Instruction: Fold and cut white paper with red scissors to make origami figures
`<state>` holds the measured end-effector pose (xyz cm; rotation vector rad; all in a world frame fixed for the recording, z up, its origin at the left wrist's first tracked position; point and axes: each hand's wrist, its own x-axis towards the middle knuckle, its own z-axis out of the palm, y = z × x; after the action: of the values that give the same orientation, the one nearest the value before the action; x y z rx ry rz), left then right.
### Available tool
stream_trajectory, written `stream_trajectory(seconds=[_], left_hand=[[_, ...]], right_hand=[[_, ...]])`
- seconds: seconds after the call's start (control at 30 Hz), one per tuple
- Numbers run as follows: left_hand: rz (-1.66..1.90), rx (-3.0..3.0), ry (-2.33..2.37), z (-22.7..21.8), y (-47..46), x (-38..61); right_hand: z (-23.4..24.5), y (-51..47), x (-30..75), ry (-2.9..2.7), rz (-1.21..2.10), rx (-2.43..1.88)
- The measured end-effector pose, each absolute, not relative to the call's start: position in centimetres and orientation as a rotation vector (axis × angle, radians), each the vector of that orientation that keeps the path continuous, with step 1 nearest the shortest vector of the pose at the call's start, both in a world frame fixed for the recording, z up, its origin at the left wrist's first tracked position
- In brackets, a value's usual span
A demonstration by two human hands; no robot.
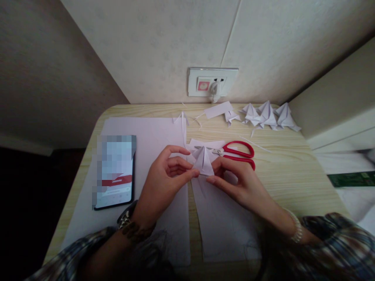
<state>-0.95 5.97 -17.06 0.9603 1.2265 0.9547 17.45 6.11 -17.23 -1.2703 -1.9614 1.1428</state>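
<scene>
Paper (pixel 204 162), folded into a small pleated peak, is held between both hands near the middle of the view. Left hand (pixel 165 171): thumb and fingers are drawn together in a light pinch at the lower left corner, index finger arched above. Right hand (pixel 238 175): thumb tip meets the lower right corner, and the fingers curl in behind the edge with little gap; their tips are hidden.

Directly behind the fold lie scissors (pixel 217 151) with red looped handles and metal blades. The fold covers part of the blades; the right hand covers part of the lower handle. Below is a smooth white sheet (pixel 225 234). To its left, a larger sheet (pixel 158 136) carries a phone (pixel 117 187), its lit screen largely pixelated and unreadable.

Thin strips (pixel 183 127) and a flat white rectangle (pixel 218 110) lie toward the rear of the table (pixel 288 168), which has pale wood grain and rounded corners. At rear right, sharp-pointed folded pieces (pixel 267 115) overlap; their exact count is unclear. Behind, a plug (pixel 216 91) is seated in a wall socket (pixel 202 84). Plaid sleeves (pixel 345 238) are cut off in the dark lower corners.
</scene>
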Motion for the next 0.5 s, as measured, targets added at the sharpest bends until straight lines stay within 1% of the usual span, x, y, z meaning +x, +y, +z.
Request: stream_trajectory(seconds=[0.13,0.5], left_hand=[[0.964,0.922,1.235,-17.22,5.78,-0.76],[0.958,0.91,1.212,-17.21,5.78,-0.59]], right_hand=[[-17.26,6.08,17.52,-1.968,1.1,-1.276],[-17.45,6.04,17.4,-1.936,1.108,-1.288]])
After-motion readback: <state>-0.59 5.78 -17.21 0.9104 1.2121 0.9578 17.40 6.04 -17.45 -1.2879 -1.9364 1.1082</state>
